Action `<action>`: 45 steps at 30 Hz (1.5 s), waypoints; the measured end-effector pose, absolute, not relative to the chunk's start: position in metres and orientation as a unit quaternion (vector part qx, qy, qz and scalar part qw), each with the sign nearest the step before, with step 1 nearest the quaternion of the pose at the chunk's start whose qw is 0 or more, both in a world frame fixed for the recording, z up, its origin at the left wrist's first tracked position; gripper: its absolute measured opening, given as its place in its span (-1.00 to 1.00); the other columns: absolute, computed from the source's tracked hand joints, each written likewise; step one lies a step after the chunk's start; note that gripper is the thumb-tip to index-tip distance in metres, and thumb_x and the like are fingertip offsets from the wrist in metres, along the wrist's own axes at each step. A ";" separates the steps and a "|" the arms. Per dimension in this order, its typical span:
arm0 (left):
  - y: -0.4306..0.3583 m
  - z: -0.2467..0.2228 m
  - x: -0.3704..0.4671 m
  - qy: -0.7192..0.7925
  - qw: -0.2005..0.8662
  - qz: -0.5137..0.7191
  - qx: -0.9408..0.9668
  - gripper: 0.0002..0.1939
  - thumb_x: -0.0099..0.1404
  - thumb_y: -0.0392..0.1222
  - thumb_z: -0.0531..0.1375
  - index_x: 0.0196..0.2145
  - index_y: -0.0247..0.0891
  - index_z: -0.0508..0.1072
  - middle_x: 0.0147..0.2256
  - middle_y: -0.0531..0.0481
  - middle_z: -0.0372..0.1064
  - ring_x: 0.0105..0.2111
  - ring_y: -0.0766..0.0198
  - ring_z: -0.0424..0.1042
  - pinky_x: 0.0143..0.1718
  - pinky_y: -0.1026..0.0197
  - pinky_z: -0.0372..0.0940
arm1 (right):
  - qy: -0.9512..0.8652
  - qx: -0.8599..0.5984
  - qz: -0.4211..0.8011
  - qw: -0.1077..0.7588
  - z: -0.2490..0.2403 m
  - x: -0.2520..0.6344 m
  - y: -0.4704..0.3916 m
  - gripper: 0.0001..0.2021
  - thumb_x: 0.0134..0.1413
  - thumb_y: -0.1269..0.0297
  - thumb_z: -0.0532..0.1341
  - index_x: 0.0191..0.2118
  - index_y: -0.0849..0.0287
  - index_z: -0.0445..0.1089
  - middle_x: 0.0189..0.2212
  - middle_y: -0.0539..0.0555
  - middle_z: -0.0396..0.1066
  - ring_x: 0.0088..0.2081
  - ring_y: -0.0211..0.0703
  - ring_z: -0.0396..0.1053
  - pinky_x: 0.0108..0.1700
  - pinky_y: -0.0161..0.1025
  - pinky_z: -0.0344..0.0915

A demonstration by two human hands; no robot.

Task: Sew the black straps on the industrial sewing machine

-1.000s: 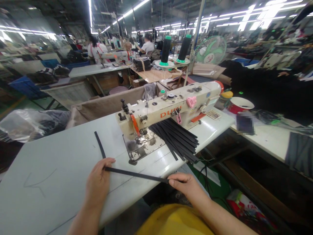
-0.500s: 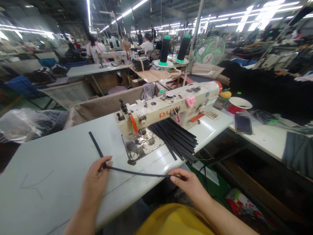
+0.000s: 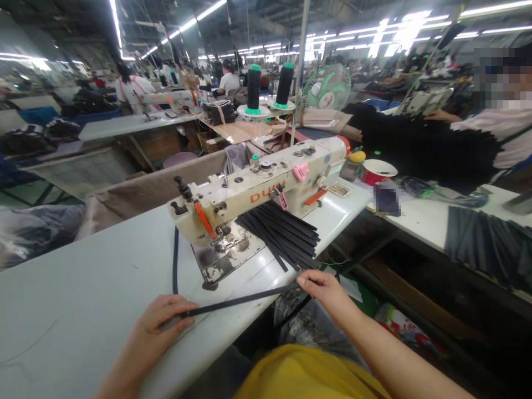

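A narrow black strip [image 3: 245, 300] stretches between my two hands above the front of the sewing table. My left hand [image 3: 168, 318] is closed on it at the left, and from there a length of strip runs up the tabletop towards the machine head. My right hand [image 3: 320, 284] pinches the strip near the table's front edge; a dark tail hangs below that hand. Behind the strip stands a sewing machine [image 3: 266, 185], its needle area [image 3: 222, 238] with nothing of the held strip under it. Several flat black strips [image 3: 286, 235] lie fanned out beneath the machine's arm.
Two black thread cones [image 3: 254, 88] and a green fan [image 3: 327, 88] stand behind the machine. On the right side table are a red-and-white bowl [image 3: 378, 170] and more dark strips [image 3: 477, 241]. A co-worker [image 3: 490, 127] sits beyond, by a black heap [image 3: 419, 144].
My left hand has come nearer and lower, and my right hand has risen slightly. The strip between them now slopes up to the right. The view has turned right, bringing the co-worker in.
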State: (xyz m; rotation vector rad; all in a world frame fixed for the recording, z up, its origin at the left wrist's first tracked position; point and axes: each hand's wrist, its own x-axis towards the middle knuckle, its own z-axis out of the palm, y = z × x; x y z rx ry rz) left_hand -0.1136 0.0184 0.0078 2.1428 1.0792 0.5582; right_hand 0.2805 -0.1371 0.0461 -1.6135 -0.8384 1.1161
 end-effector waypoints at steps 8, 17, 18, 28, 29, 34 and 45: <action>0.018 0.009 -0.115 0.425 0.346 0.232 0.804 -0.70 0.26 0.19 0.31 -0.21 0.01 0.70 -0.18 -0.06 0.54 -0.11 0.08 0.53 -0.02 0.11 0.44 | -0.356 -0.661 0.456 0.477 0.040 0.284 -0.133 -0.69 -0.10 -0.02 0.37 -0.51 0.16 0.53 -0.52 -0.01 0.38 -0.37 -0.14 0.26 -0.22 -0.16 0.16; 0.016 0.008 -0.116 0.431 0.357 0.260 0.787 -0.70 0.24 0.17 0.34 -0.20 -0.01 0.71 -0.19 -0.08 0.54 -0.12 0.08 0.52 -0.03 0.13 0.44 | -0.349 -0.674 0.448 0.473 0.040 0.282 -0.135 -0.70 -0.12 -0.02 0.37 -0.50 0.14 0.55 -0.52 0.00 0.40 -0.38 -0.12 0.28 -0.21 -0.14 0.19; 0.016 0.008 -0.116 0.432 0.358 0.261 0.786 -0.70 0.23 0.16 0.34 -0.20 -0.01 0.71 -0.19 -0.08 0.54 -0.12 0.09 0.52 -0.03 0.13 0.44 | -0.349 -0.674 0.447 0.473 0.040 0.282 -0.136 -0.70 -0.12 -0.02 0.37 -0.50 0.14 0.55 -0.52 -0.01 0.40 -0.38 -0.12 0.28 -0.21 -0.14 0.19; 0.016 0.008 -0.116 0.433 0.358 0.277 0.779 -0.67 0.22 0.17 0.35 -0.19 -0.05 0.72 -0.21 -0.09 0.53 -0.14 0.10 0.52 -0.07 0.14 0.45 | -0.349 -0.675 0.447 0.472 0.035 0.282 -0.136 -0.70 -0.08 -0.02 0.37 -0.50 0.14 0.56 -0.53 -0.02 0.41 -0.38 -0.14 0.27 -0.22 -0.15 0.19; 0.015 0.009 -0.116 0.432 0.359 0.276 0.780 -0.67 0.22 0.18 0.35 -0.20 -0.06 0.72 -0.21 -0.09 0.53 -0.15 0.10 0.52 -0.07 0.14 0.45 | -0.348 -0.675 0.448 0.472 0.035 0.282 -0.136 -0.70 -0.08 -0.02 0.38 -0.49 0.14 0.56 -0.52 -0.01 0.42 -0.38 -0.13 0.28 -0.22 -0.15 0.19; 0.014 0.012 -0.114 0.436 0.362 0.277 0.776 -0.66 0.23 0.18 0.34 -0.20 -0.07 0.72 -0.21 -0.10 0.52 -0.15 0.08 0.52 -0.08 0.12 0.46 | -0.347 -0.675 0.450 0.471 0.034 0.282 -0.136 -0.71 -0.07 -0.02 0.38 -0.49 0.13 0.55 -0.52 0.00 0.44 -0.38 -0.12 0.30 -0.21 -0.15 0.21; 0.003 0.028 -0.085 0.465 0.106 0.258 0.840 -0.55 0.24 0.23 0.30 -0.01 0.00 0.63 0.08 -0.14 0.41 -0.16 -0.01 0.40 0.11 -0.20 0.26 | -0.391 -0.640 0.477 0.459 0.042 0.278 -0.137 -0.67 -0.02 -0.05 0.37 -0.49 0.15 0.53 -0.53 -0.02 0.38 -0.40 -0.18 0.25 -0.26 -0.18 0.20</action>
